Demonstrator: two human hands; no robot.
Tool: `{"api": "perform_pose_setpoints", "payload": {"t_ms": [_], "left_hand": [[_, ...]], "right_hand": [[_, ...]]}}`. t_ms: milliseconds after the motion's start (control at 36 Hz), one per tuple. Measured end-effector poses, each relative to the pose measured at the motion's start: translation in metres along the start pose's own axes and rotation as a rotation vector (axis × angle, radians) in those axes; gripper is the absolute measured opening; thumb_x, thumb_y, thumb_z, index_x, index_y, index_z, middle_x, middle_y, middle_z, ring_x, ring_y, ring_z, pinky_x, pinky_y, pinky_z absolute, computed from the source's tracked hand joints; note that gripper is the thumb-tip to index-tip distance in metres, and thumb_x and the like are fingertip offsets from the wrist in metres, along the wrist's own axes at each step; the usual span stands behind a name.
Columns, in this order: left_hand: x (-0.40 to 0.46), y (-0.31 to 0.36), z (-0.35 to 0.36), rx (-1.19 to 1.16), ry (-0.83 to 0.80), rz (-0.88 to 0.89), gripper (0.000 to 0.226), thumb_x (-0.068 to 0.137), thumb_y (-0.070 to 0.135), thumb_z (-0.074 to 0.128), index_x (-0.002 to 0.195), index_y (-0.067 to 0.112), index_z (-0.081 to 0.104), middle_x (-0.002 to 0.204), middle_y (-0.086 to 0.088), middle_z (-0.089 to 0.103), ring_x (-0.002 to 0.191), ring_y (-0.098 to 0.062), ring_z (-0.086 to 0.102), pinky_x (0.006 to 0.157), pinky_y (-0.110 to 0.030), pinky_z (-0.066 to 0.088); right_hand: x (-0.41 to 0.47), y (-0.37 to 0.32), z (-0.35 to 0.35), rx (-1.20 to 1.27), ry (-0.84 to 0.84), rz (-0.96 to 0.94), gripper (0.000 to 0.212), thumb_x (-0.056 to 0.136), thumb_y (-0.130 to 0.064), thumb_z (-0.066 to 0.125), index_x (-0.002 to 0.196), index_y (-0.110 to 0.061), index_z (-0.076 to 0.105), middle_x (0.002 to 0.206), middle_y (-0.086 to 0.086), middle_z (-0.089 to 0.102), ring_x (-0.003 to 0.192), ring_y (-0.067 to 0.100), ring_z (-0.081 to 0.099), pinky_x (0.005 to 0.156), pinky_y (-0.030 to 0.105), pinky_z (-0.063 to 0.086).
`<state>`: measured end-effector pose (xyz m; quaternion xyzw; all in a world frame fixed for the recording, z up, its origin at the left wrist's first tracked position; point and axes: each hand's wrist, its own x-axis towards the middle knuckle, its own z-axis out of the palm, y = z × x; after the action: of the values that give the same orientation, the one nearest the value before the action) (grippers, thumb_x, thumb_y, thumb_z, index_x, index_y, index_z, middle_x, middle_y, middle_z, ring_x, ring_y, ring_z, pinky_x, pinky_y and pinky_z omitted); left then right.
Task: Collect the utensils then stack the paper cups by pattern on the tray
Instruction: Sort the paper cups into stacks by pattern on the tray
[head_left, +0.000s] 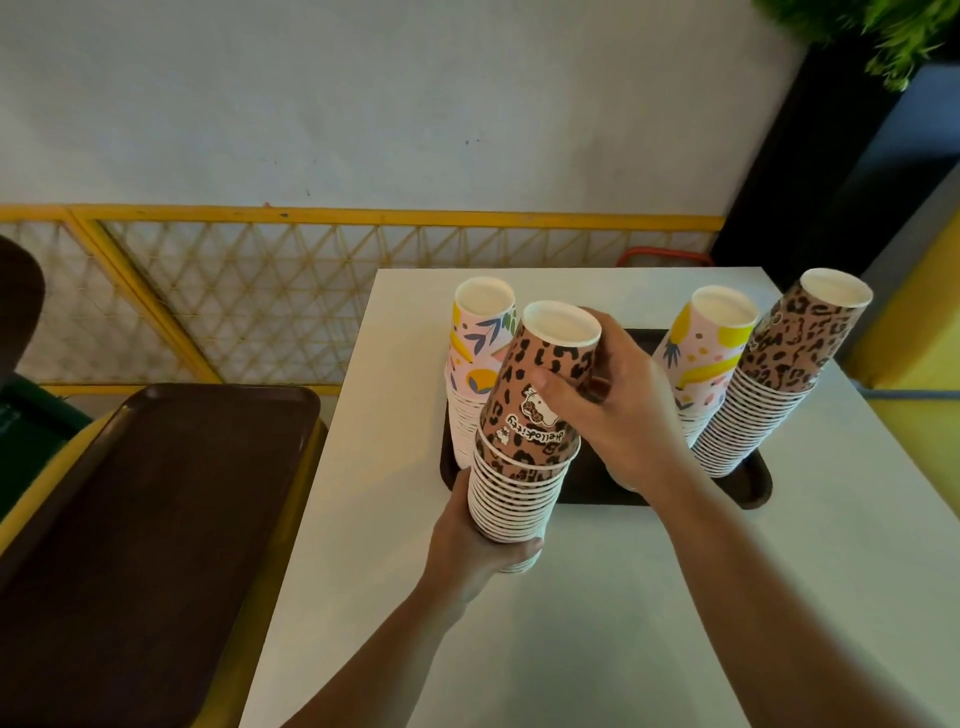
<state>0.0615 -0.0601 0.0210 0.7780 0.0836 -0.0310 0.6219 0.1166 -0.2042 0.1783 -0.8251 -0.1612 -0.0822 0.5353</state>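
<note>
Empty brown tray (156, 499) left of white table (675, 597), yellow lattice fence (260, 291) behind.

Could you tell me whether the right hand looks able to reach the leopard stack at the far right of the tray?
Probably yes: the right hand grips the near leopard stack, so it must release first; the way to the far-right leopard stack looks free.

- Your right hand (618, 410) is covering most of the middle of the dark tray (756, 480).
- The leopard stack (524, 452) you're holding is hiding the floral stack (475, 364)'s lower part.
- The frame's left edge is cutting off the brown tray (156, 519).
</note>
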Motion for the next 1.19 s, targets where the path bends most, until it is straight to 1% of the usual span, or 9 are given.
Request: {"api": "perform_pose_setpoints", "payload": {"t_ms": [139,472,639,722,861,972,1083,1139,1194], "left_hand": [[0.003,0.001,-0.001,0.009,0.011,0.010,0.092,0.043,0.038,0.087,0.125,0.042,0.045,0.116,0.018,0.064,0.108,-0.002,0.059,0.090,-0.034,0.054],[0.002,0.003,0.001,-0.009,0.039,0.021,0.094,0.045,0.036,0.088,0.128,0.041,0.044,0.120,0.016,0.062,0.113,-0.006,0.058,0.093,-0.042,0.052],[0.000,0.007,0.001,-0.003,0.047,0.027,0.091,0.045,0.036,0.088,0.124,0.047,0.045,0.119,0.018,0.063,0.111,-0.004,0.058,0.092,-0.041,0.052],[-0.001,0.006,0.001,0.004,0.052,0.030,0.090,0.045,0.037,0.088,0.124,0.047,0.045,0.118,0.017,0.063,0.111,-0.005,0.059,0.092,-0.041,0.053],[-0.005,0.004,-0.001,-0.003,0.067,0.007,0.085,0.043,0.038,0.087,0.116,0.050,0.046,0.114,0.019,0.064,0.107,-0.001,0.059,0.090,-0.037,0.054],[-0.007,0.001,-0.004,-0.016,0.102,-0.020,0.087,0.041,0.041,0.086,0.119,0.043,0.048,0.113,0.016,0.065,0.105,-0.003,0.061,0.088,-0.040,0.054],[-0.006,-0.003,-0.010,-0.012,0.143,-0.032,0.092,0.040,0.042,0.087,0.123,0.035,0.047,0.114,0.013,0.065,0.106,-0.008,0.061,0.086,-0.042,0.056],[-0.005,-0.004,-0.013,-0.022,0.164,-0.040,0.092,0.040,0.041,0.087,0.122,0.035,0.048,0.114,0.013,0.065,0.106,-0.009,0.061,0.086,-0.042,0.056],[-0.004,-0.006,-0.014,-0.025,0.179,-0.037,0.090,0.040,0.039,0.088,0.121,0.034,0.048,0.113,0.012,0.065,0.105,-0.009,0.061,0.086,-0.043,0.056]], "right_hand": [[0.008,-0.004,-0.005,0.010,0.077,-0.014,0.051,0.066,-0.055,0.059,0.112,-0.036,0.047,0.097,-0.024,0.062,0.094,-0.008,0.061,0.071,0.010,0.051],[0.007,-0.001,-0.001,0.002,-0.066,-0.022,0.053,0.070,-0.040,0.072,0.117,-0.029,0.049,0.109,-0.012,0.062,0.101,-0.006,0.057,0.075,0.003,0.045],[0.006,-0.003,-0.003,-0.006,-0.014,-0.069,0.047,0.075,-0.029,0.074,0.113,-0.033,0.047,0.104,-0.023,0.057,0.097,-0.016,0.053,0.073,0.001,0.043],[0.006,-0.007,-0.006,-0.011,0.020,-0.080,0.048,0.074,-0.036,0.074,0.113,-0.035,0.046,0.102,-0.026,0.057,0.096,-0.016,0.054,0.072,0.002,0.044],[0.010,-0.015,-0.013,0.093,0.119,-0.070,0.045,0.070,-0.043,0.073,0.109,-0.036,0.051,0.098,-0.020,0.064,0.093,-0.006,0.063,0.072,0.012,0.052],[0.018,-0.022,-0.028,0.276,0.351,-0.122,0.062,0.070,-0.047,0.069,0.114,-0.005,0.055,0.098,-0.002,0.067,0.096,0.016,0.066,0.078,0.030,0.055],[0.029,-0.023,-0.038,0.275,0.573,-0.162,0.040,0.081,-0.030,0.065,0.112,-0.010,0.050,0.098,-0.007,0.062,0.095,-0.002,0.062,0.075,0.014,0.050],[0.037,-0.015,-0.033,0.164,0.646,-0.162,0.045,0.081,-0.028,0.067,0.118,-0.014,0.046,0.109,-0.001,0.057,0.098,-0.007,0.057,0.075,0.009,0.049],[0.043,0.001,-0.022,0.087,0.657,-0.128,0.060,0.075,-0.037,0.068,0.124,-0.012,0.047,0.120,0.004,0.055,0.107,0.002,0.056,0.080,0.015,0.051]]}}
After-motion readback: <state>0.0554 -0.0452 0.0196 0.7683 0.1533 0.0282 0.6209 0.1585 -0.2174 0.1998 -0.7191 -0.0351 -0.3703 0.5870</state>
